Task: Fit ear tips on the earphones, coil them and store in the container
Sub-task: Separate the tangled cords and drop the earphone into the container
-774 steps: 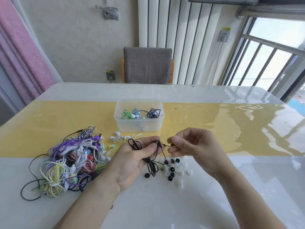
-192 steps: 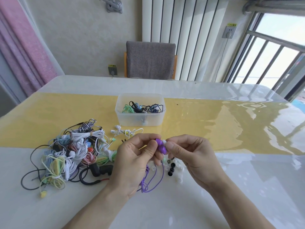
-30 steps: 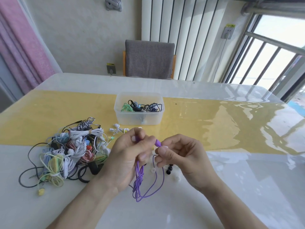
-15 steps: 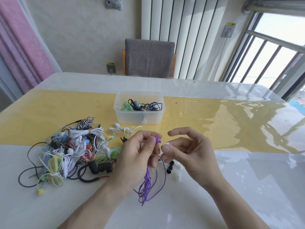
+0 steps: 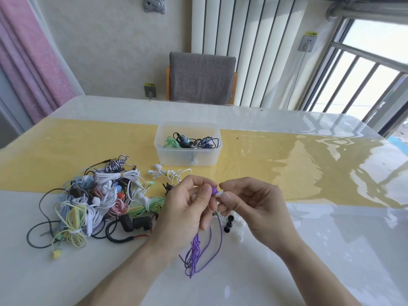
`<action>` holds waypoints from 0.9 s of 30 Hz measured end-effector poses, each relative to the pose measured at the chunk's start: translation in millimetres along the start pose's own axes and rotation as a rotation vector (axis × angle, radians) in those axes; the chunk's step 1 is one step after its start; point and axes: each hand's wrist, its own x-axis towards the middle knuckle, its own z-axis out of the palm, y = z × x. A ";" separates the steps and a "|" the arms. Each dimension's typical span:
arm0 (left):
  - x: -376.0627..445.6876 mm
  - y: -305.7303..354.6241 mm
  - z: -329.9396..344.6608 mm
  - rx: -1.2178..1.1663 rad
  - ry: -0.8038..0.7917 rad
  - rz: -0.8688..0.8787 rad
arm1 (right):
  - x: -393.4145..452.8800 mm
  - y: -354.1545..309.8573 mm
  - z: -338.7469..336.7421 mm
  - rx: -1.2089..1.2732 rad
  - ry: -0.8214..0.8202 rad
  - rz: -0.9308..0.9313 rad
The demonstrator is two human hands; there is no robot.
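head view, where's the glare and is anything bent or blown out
Head view: window light glares in wavy reflections off the glossy table at right; the window is overexposed; wide-angle distortion tilts the radiator and wall lines; hands and purple earphone stay sharp.

I am observing two bare forearms entering from the lower edge of the view. The left hand (image 5: 187, 208) and right hand (image 5: 254, 206) are wearing no gloves, rings, watch or bracelet that I can make out. No sleeve is showing on either arm. Fingernails are appearing short and unpainted.
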 end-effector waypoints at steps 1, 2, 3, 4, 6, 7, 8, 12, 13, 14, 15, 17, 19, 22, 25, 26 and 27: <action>0.1 -0.4 -0.2 0.000 -0.002 -0.003 | 0.4 -0.2 -0.2 -0.026 0.004 -0.006; 0.2 -0.9 -0.3 0.001 -0.003 -0.005 | 0.5 -0.4 -0.8 -0.057 0.004 -0.014; 0.1 -1.3 -0.3 0.001 -0.003 -0.008 | 0.7 -0.6 -1.3 -0.077 -0.001 -0.023; 0.0 -1.6 -0.3 -0.001 -0.002 -0.011 | 0.8 -0.6 -1.9 -0.082 -0.007 -0.030; -0.2 -1.5 -0.1 -0.015 -0.004 -0.023 | 0.5 0.0 -2.9 -0.069 -0.011 -0.029; -0.2 -1.1 0.0 -0.030 -0.005 -0.033 | 0.4 0.4 -3.0 -0.058 -0.011 -0.025; -0.3 -0.6 0.2 -0.047 -0.005 -0.045 | 0.1 1.2 -3.2 -0.049 -0.012 -0.022; -0.5 0.0 0.3 -0.080 -0.005 -0.081 | 0.3 2.5 -4.3 -0.029 -0.038 -0.004; -0.6 0.0 0.3 -0.085 -0.008 -0.092 | 0.6 2.4 -4.6 -0.018 -0.049 0.003; -0.7 0.0 -0.1 -0.092 -0.013 -0.105 | 0.7 2.5 -5.0 -0.009 -0.058 0.011; -0.9 0.0 -0.3 -0.097 -0.018 -0.117 | 0.8 2.6 -5.3 -0.001 -0.063 0.020; -1.2 1.0 -0.9 -0.093 -0.032 -0.127 | 0.8 3.3 -5.9 0.005 -0.074 0.036; -1.1 2.1 -1.1 -0.086 -0.054 -0.119 | 1.2 4.6 -6.6 0.011 -0.084 0.047; -1.3 2.5 -0.8 -0.062 -0.070 -0.062 | 0.9 5.5 -5.7 0.058 -0.082 0.056; -2.0 0.5 0.4 0.010 -0.046 0.036 | 0.1 3.8 -3.4 0.109 -0.082 0.052; -2.3 -0.7 0.5 0.032 -0.047 0.059 | -0.2 4.2 -2.7 0.120 -0.084 0.052; -2.3 -2.2 0.5 0.051 -0.046 0.077 | -0.3 4.8 -1.9 0.130 -0.083 0.049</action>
